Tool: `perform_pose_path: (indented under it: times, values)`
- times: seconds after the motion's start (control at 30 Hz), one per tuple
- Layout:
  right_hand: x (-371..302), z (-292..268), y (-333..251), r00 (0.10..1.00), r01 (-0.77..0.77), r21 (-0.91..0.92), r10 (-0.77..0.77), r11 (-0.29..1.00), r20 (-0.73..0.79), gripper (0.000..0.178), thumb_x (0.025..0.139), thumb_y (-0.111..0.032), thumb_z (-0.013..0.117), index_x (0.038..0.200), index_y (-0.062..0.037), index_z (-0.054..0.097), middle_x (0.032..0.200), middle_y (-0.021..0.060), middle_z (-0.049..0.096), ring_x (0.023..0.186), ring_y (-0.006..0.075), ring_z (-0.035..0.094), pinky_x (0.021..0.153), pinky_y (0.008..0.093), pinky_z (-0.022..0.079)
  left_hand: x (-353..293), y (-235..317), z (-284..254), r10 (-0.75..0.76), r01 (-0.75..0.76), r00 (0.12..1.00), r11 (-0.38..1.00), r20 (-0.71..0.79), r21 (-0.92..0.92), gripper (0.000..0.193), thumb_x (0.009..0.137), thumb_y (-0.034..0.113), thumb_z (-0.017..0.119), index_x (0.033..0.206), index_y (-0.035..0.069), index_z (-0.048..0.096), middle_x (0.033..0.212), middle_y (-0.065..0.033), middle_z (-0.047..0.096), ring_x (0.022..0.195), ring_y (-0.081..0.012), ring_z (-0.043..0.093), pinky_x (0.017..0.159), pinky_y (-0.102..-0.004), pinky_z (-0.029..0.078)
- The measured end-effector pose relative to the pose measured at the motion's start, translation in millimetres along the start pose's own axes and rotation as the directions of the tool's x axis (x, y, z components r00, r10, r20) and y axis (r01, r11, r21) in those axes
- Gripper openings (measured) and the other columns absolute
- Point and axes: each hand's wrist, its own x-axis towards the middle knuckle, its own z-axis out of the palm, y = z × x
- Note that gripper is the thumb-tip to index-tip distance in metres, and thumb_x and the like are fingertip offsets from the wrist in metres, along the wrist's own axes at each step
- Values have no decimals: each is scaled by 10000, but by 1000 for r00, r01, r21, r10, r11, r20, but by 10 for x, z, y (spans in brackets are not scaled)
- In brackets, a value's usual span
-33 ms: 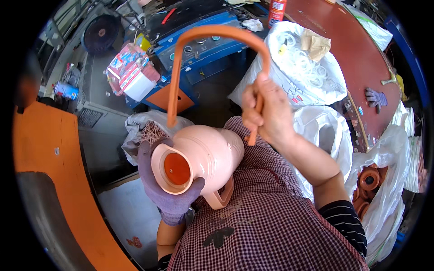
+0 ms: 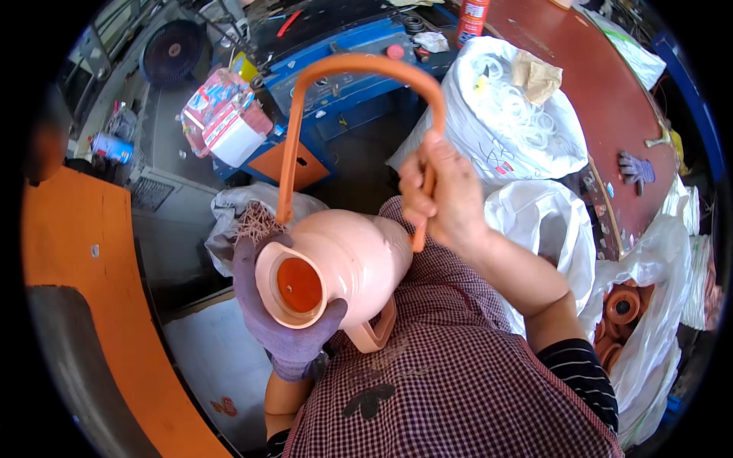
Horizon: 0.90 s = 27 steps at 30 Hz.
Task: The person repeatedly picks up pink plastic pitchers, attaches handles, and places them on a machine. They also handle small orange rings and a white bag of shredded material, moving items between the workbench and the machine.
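While the left hand [image 2: 286,336], in a purple-grey knit glove, had its grip wrapped round the neck of a pale pink jug [image 2: 363,256], the bare right hand [image 2: 450,195] had its grip clenched round one leg of an orange-brown bow-shaped handle [image 2: 359,62]. Jug was glossy, ring-ridged near the neck, round mouth facing the camera, orange-red inside, pink loop [image 2: 376,336] on its lower side. It was held tipped over, in front of the checked apron [image 2: 450,374]. Handle was smooth, U-shaped, arched above the jug, ends down; left end close to the neck, contact unclear.

Left forearm came up from the lower edge, thumb on the right of the neck, fingers on the left. Right forearm rose from the lower right, elbow bent, fist slightly blurred.

Just left of the jug, a bag held thin pinkish sticks [image 2: 259,221]. Near the right hand stood a white sack [image 2: 439,133] of clear rings [image 2: 527,114]; lower right, a bag with round orange-brown parts [image 2: 622,305]. Beyond, a reddish-brown table [image 2: 595,84] carried a glove [image 2: 636,169]. Upper left, a dark fan [image 2: 172,53]; far left, an orange panel [image 2: 92,298].
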Motion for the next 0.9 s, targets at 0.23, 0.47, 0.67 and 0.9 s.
perform_pose_path:
  times: [0.23, 0.47, 0.67, 0.9]
  values:
    - [191, -49, 533, 972, -234, -296, 224, 926, -68, 235, 941, -201, 574, 980, 22, 636, 870, 92, 636, 661, 131, 564, 621, 239, 473, 21, 72, 84, 141, -136, 983, 990, 120, -49, 893, 532, 181, 855, 1278, -48, 419, 1167, -161, 545, 1010, -274, 581, 849, -383, 499]
    - [214, -270, 156, 941, -338, -31, 337, 941, -31, 297, 943, -160, 507, 1092, 93, 550, 1121, 268, 621, 1009, 311, 662, 905, 425, 544, 209, 77, 175, 96, 5, 958, 937, 269, -351, 964, 567, 220, 901, 1353, -10, 394, 1305, -194, 483, 1166, -320, 544, 979, -390, 445]
    - [60, -765, 105, 952, -307, 116, 301, 945, 62, 260, 932, -233, 540, 731, -70, 529, 943, 154, 648, 898, 237, 655, 849, 373, 546, 362, -458, 471, -369, 639, 767, 377, 525, -670, 417, 889, 117, 618, 1268, -36, 534, 1153, -98, 617, 1011, -130, 598, 911, -282, 481]
    - [-7, -678, 117, 965, -263, 13, 263, 965, 2, 278, 911, -294, 562, 845, -24, 567, 768, 67, 568, 795, 186, 578, 795, 324, 501, 277, -644, 652, -318, 601, 799, 402, 511, -690, 356, 939, 249, 551, 1120, -55, 593, 1105, -128, 637, 951, -163, 612, 903, -300, 483]
